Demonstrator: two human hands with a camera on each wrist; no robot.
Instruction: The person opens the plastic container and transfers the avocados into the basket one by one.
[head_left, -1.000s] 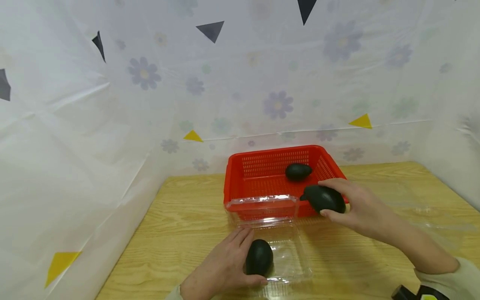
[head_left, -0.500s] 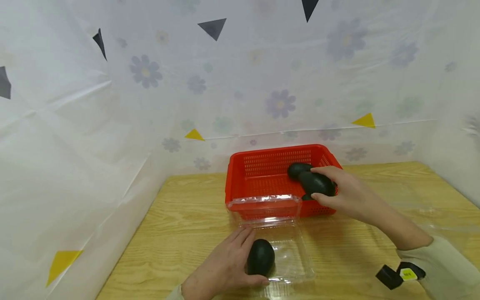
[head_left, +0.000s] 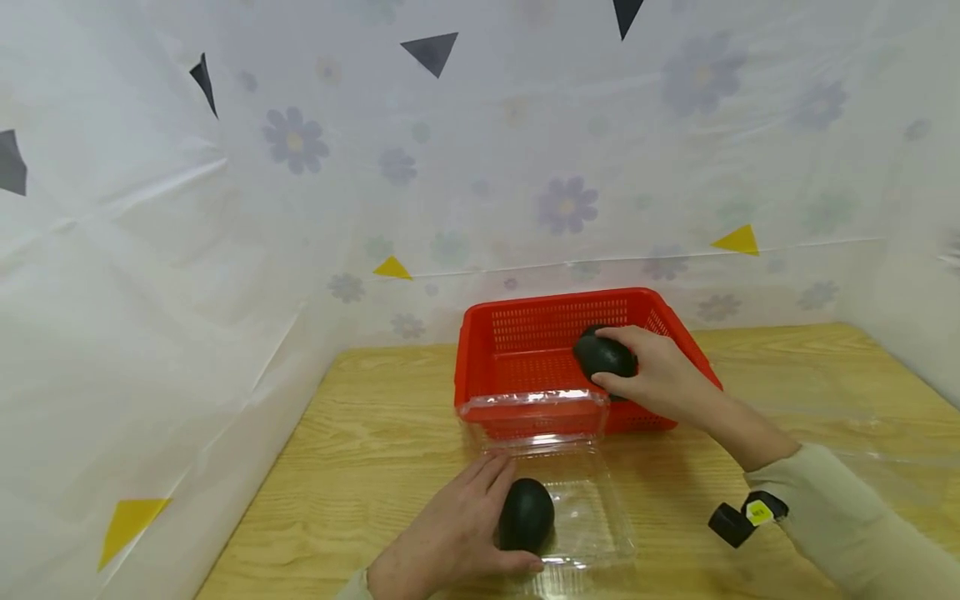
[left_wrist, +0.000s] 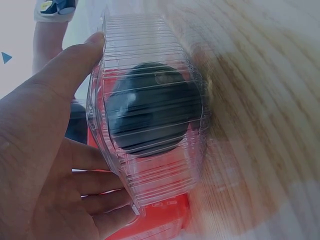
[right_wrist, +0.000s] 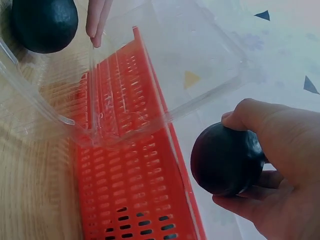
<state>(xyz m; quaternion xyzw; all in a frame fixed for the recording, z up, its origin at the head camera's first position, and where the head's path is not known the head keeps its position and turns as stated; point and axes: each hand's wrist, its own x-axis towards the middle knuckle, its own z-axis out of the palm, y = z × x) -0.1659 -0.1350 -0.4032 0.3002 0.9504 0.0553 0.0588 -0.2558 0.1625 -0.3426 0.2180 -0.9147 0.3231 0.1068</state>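
Note:
My right hand holds a dark green avocado between thumb and fingers, over the right part of a red plastic basket. The right wrist view shows this avocado's rounded end beyond the basket's rim. Behind and below it, other avocados are mostly hidden. In front of the basket lies a clear plastic clamshell container, its lid raised against the basket. One avocado sits in its left side. My left hand grips that side, thumb at the near edge and fingers towards the hinge.
A wood-grain table lies under everything. Some see-through plastic rests on its right side. A white flowered sheet hangs behind and at the sides. A black device is strapped to the right sleeve.
My right hand has carried its avocado left and away from me, from the basket's near right edge to above its inside. The left hand and the container have stayed put.

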